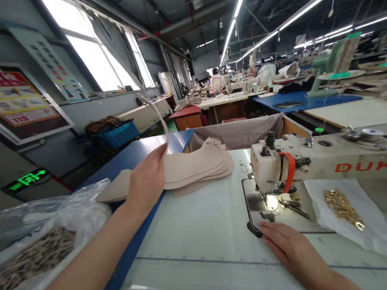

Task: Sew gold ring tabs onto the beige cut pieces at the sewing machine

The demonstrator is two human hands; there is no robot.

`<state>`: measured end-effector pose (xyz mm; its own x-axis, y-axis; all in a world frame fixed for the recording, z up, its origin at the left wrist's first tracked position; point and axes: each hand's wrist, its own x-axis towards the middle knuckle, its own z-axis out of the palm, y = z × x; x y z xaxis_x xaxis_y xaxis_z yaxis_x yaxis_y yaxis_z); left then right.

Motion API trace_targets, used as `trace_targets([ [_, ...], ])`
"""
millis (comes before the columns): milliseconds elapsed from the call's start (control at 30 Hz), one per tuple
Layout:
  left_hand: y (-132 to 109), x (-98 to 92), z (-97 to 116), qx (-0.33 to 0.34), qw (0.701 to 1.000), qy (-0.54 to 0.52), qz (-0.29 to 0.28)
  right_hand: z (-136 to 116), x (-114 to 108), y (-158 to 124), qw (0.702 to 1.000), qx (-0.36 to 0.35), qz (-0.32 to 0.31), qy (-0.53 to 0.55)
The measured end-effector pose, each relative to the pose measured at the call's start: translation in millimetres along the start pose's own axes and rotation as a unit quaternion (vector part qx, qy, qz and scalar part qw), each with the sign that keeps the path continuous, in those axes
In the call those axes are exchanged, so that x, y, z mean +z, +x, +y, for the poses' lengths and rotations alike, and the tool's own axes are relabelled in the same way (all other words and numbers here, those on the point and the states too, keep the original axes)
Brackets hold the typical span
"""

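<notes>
My left hand (149, 176) is closed on a thin beige fabric piece (159, 114), which curves up from my fingers and shows nearly edge-on. Behind that hand lies a fanned stack of beige fabric panels (198, 166); another beige panel end (115, 187) pokes out to its left. My right hand (290, 248) lies palm down, fingers stretched out, at the front of the sewing machine's metal plate (254, 204). Its fingertips are a little in front of the lit needle area of the sewing machine (273, 166). Nothing shows in this hand, though its underside is hidden.
Gold metal fittings (343, 206) lie on a white sheet (375, 225) right of the needle. Small scissors-like snips (294, 206) rest beside the presser foot. At lower left, a clear plastic bag (86, 208) holds small beige pieces. A printed ruler (207, 264) crosses the tabletop.
</notes>
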<state>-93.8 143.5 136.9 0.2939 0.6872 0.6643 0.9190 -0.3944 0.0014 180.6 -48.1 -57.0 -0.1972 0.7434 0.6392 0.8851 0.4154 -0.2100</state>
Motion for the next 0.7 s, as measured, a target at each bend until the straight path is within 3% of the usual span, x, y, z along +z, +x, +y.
trace_targets([
  [67,23.5,40.8,6.1,0.033,0.998,-0.018,-0.056,0.5,0.0,0.9,1.000,-0.001,0.004,-0.015],
  [133,27.9,86.8,11.4,0.031,0.993,-0.027,-0.113,1.2,-0.4,2.2,0.999,-0.006,0.014,-0.028],
  [233,9.7,143.3,15.7,0.020,0.984,-0.031,-0.172,2.0,-0.8,4.1,0.998,-0.020,0.027,-0.045],
  [333,-11.7,170.0,15.2,0.012,0.980,-0.032,-0.195,2.6,-0.5,5.2,0.998,-0.034,0.024,-0.052],
  [400,-17.8,171.4,11.8,0.011,0.979,-0.032,-0.199,3.2,0.0,5.4,0.998,-0.037,0.016,-0.051],
  [500,-17.4,156.5,-4.4,0.012,0.983,-0.027,-0.182,4.7,1.0,4.7,0.998,-0.037,0.003,-0.046],
  [567,-17.4,140.7,-27.5,-0.001,0.990,-0.015,-0.143,5.4,1.6,3.9,0.998,-0.037,0.000,-0.041],
  [633,-21.3,124.7,-60.1,-0.056,0.993,0.011,-0.100,5.5,1.7,3.3,0.999,-0.033,0.002,-0.035],
  [700,-29.0,111.5,-96.0,-0.143,0.981,0.037,-0.128,4.8,1.5,3.3,0.999,-0.025,0.004,-0.027],
])
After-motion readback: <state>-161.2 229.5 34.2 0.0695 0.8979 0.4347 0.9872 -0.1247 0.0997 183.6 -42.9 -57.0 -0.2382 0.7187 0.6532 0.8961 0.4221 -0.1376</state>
